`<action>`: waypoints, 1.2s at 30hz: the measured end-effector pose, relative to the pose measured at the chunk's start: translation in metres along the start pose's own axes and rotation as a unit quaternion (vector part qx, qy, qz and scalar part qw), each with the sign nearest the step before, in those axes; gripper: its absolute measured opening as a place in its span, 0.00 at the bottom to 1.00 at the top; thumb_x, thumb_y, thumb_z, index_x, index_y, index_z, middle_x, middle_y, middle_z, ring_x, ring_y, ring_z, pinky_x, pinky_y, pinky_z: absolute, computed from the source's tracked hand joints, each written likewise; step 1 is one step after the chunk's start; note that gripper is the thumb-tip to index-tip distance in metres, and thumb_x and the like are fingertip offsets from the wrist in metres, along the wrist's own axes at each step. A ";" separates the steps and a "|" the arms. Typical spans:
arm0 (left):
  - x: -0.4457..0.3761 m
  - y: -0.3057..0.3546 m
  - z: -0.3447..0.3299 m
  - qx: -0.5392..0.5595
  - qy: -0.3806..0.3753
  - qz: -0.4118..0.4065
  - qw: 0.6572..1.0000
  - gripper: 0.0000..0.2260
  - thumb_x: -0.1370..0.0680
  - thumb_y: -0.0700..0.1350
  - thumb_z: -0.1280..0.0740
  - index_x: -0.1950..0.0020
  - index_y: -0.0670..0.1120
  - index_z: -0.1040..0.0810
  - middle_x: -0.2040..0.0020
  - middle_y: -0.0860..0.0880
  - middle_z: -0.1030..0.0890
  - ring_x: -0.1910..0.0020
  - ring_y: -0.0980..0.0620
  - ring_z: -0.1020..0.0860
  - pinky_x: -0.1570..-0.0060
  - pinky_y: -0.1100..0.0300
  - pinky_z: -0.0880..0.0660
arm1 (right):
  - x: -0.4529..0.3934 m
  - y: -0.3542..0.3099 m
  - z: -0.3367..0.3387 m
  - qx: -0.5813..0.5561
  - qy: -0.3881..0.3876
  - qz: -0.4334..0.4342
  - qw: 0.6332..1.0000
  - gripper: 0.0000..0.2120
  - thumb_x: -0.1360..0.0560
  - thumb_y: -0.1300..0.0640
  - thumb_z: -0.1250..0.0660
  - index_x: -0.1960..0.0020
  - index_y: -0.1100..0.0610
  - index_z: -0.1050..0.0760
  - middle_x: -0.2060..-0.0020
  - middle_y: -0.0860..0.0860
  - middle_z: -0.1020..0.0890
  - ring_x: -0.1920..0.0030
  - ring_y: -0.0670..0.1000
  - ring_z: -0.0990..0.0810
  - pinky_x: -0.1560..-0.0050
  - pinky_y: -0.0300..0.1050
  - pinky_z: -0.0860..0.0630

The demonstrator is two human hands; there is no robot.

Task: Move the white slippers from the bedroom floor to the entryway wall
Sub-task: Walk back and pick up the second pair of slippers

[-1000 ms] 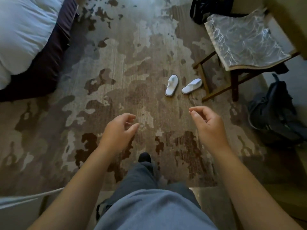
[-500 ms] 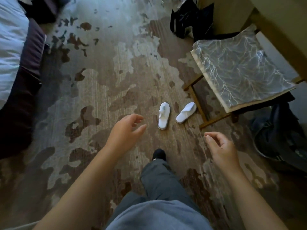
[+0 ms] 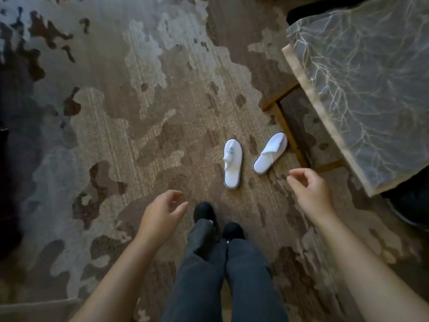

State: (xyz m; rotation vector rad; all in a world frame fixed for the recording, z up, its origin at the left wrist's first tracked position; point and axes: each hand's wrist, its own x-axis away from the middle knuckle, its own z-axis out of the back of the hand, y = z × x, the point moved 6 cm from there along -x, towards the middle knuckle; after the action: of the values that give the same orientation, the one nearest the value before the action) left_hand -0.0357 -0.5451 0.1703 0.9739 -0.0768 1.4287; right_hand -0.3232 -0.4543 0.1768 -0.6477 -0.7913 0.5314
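Two white slippers lie on the patterned carpet just ahead of my feet. The left slipper (image 3: 232,164) points straight away from me. The right slipper (image 3: 270,152) is angled toward the chair leg, its toe almost touching it. My left hand (image 3: 160,215) hovers low and to the left of the slippers, fingers loosely curled and apart, holding nothing. Near the heel of the right slipper, slightly to its right, my right hand (image 3: 311,194) hangs with curled, empty fingers. Neither hand touches a slipper.
A wooden chair (image 3: 286,126) with a grey veined cushion (image 3: 362,89) stands at the right, close to the slippers. A dark bag (image 3: 411,205) sits under its near corner. My two dark-socked feet (image 3: 204,211) stand side by side on the carpet (image 3: 116,135).
I have walked closer, so the slippers now lie right in front of my feet. The bed has left the view. Both hands stay empty, and the right one has risen toward the right slipper.
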 end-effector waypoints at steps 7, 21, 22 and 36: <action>-0.194 -0.027 -0.126 -0.056 -0.083 -0.010 0.995 0.19 0.26 0.47 0.35 0.37 0.43 0.29 0.37 0.43 0.25 0.38 0.46 0.27 0.41 0.56 0.32 | -0.151 0.128 -0.106 -0.010 -0.009 -0.136 0.991 0.16 0.28 0.60 0.36 0.41 0.60 0.30 0.44 0.57 0.24 0.48 0.50 0.29 0.50 0.44 0.33; -0.461 -0.162 -0.413 0.057 -0.045 0.051 0.996 0.17 0.33 0.46 0.28 0.48 0.44 0.29 0.50 0.43 0.22 0.58 0.49 0.25 0.62 0.56 0.30 | -0.392 0.409 -0.255 0.027 0.136 -0.207 0.968 0.37 0.33 0.58 0.29 0.31 0.63 0.45 0.31 0.62 0.36 0.32 0.60 0.36 0.30 0.53 0.40; -0.467 -0.162 -0.420 0.060 -0.039 0.040 0.997 0.16 0.34 0.46 0.28 0.50 0.45 0.28 0.50 0.42 0.22 0.59 0.50 0.24 0.63 0.57 0.29 | -0.395 0.416 -0.260 0.040 0.150 -0.211 0.965 0.40 0.35 0.57 0.28 0.30 0.62 0.46 0.30 0.63 0.38 0.31 0.61 0.38 0.30 0.54 0.41; -0.456 -0.152 -0.451 0.031 -0.027 0.102 0.994 0.20 0.36 0.51 0.26 0.54 0.45 0.32 0.48 0.43 0.24 0.47 0.41 0.26 0.46 0.44 0.28 | -0.390 0.431 -0.251 -0.004 0.208 -0.244 0.947 0.40 0.40 0.59 0.23 0.36 0.67 0.40 0.36 0.64 0.30 0.37 0.61 0.29 0.38 0.51 0.32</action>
State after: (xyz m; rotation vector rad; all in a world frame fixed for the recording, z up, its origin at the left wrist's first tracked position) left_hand -0.2252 -0.6096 -0.4576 1.0806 -0.1769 1.5987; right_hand -0.4416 -0.4938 -0.4440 -0.5205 -0.5239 -0.0644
